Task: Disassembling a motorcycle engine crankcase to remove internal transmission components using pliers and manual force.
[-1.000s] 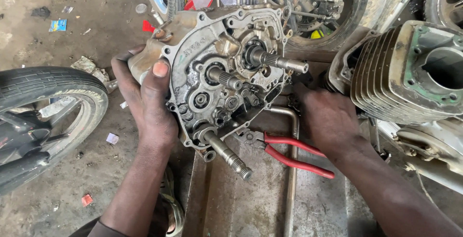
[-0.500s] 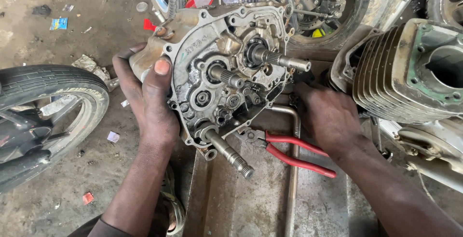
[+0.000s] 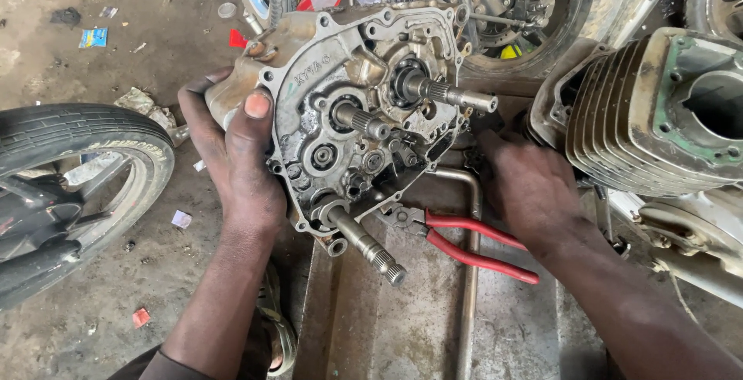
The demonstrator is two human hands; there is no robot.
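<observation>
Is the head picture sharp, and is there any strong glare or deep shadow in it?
Head view: soft daylight, sharp overall; engine case and pliers crisp; mild glare on the white part at the top right; both hands, left and right, dark but readable.

Dirt floor and a steel tray, both busy.

Down low sits a grey metal tray (image 3: 511, 333), smeared and dull, and across it lie red-handled pliers (image 3: 472, 242), nose pointing left, beside a bent metal bar (image 3: 469, 272) running down the tray. Left of the tray, the dusty floor (image 3: 101, 333) carries a black tyre (image 3: 73, 148) lying near the left edge, 1 blue scrap (image 3: 94, 36) up top, 2 red scraps (image 3: 140, 317) (image 3: 238, 39), a pale paper bit (image 3: 181, 219) by the tyre, and crumpled litter (image 3: 139, 103) just above it.
</observation>
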